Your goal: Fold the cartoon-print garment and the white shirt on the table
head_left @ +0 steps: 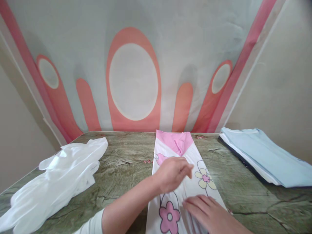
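Head view: at 5 o'clock, a flower-printed garment (185, 191) lies as a long strip on the bench (126, 146), its pink end (165, 137) pointing toward 12. The left hand (173, 174), blurred and loosely curled, is over the strip; whether it pinches fabric I cannot tell. The right hand (204, 209) rests with fingers extended on the cloth, apparently grasping nothing. Uneven pressure or a snagging fingertip could drag the layers askew and crease them. A white cloth (53, 185) at 8 o'clock and a folded stack (265, 156) toward 4 lie well apart.
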A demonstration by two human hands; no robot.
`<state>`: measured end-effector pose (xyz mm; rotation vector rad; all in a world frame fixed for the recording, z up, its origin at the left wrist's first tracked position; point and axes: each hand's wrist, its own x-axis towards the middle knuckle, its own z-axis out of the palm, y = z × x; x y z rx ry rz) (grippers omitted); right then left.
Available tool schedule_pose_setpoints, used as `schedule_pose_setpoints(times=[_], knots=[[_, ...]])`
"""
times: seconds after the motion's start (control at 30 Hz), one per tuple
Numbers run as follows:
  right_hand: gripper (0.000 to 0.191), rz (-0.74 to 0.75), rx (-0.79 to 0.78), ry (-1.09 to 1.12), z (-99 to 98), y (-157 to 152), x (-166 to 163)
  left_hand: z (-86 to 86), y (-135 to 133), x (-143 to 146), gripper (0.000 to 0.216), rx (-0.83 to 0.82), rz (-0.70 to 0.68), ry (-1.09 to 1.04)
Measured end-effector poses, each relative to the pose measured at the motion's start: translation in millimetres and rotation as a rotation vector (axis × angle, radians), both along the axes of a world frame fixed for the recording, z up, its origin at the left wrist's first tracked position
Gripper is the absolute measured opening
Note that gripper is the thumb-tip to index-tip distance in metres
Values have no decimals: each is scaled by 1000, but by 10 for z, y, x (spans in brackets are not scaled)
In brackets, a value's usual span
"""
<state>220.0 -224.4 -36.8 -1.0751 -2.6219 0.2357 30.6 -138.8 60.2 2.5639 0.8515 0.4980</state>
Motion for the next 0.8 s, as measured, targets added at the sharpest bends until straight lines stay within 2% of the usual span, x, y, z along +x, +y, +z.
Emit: schedule_pose_setpoints(times=[0.07, 0.17, 0.27, 0.33, 0.4, 0.47, 0.6, 0.8], knots=[[38, -118, -171, 132, 260, 295, -17, -273, 340, -49, 55, 78, 127, 158], [26, -238, -179, 272, 393, 878, -19, -683, 736, -235, 48, 204, 248, 249], [28, -390, -46, 282, 273, 1568, -32, -911, 1004, -385, 52, 235, 340, 326], [33, -544, 45, 227, 161, 1953, -59, -958, 1157, -421, 53, 236, 377, 344], [38, -635, 59, 190, 68, 2208, -100, -963, 1310, -418, 52, 235, 397, 351], [41, -676, 57, 186, -3, 2333, -140, -963, 1463, -396, 52, 234, 404, 354], [38, -702, 64, 215, -108, 2377, -174, -1004, 1723, -365, 54, 223, 412, 359], [30, -667, 33, 306, -139, 2386, -119, -1073, 1928, -412, 70, 204, 441, 352]])
